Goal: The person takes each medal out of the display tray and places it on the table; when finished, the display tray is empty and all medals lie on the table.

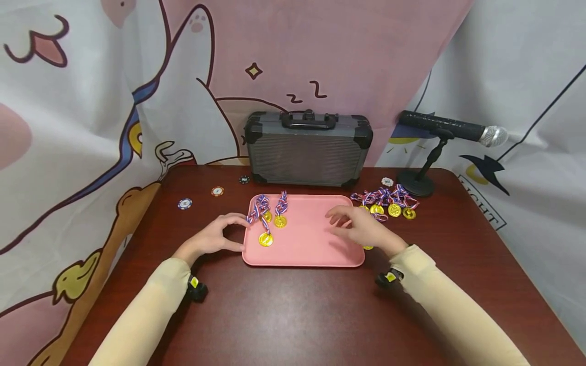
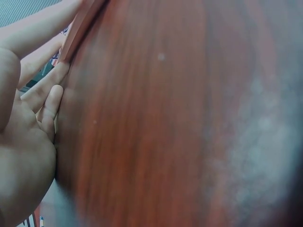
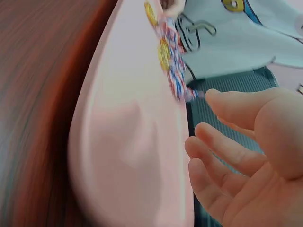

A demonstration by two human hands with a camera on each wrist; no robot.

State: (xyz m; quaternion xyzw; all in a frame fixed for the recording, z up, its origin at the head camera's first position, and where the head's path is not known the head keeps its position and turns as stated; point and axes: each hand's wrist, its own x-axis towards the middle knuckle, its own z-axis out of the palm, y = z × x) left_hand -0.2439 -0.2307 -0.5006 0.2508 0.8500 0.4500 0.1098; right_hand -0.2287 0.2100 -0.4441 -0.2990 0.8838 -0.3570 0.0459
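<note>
A pink tray (image 1: pixel 316 244) lies in the middle of the dark wooden table (image 1: pixel 293 315). Three gold medals with striped ribbons (image 1: pixel 267 221) rest on its left part. My left hand (image 1: pixel 234 234) lies against the tray's left edge, fingers nearly straight; in the left wrist view the hand (image 2: pixel 49 82) meets the tray rim (image 2: pixel 80 28). My right hand (image 1: pixel 340 221) hovers over the tray's right part, fingers spread and relaxed, holding nothing. The right wrist view shows that hand (image 3: pixel 208 125) above the tray (image 3: pixel 128 142), with the medals (image 3: pixel 170 61) beyond.
A pile of several more medals (image 1: pixel 389 203) lies right of the tray, one gold disc (image 1: pixel 368 247) by my right wrist. Behind stand a grey case (image 1: pixel 309 147) and a microphone on a stand (image 1: pixel 450 129). Poker chips (image 1: pixel 184 204) are scattered at the back left.
</note>
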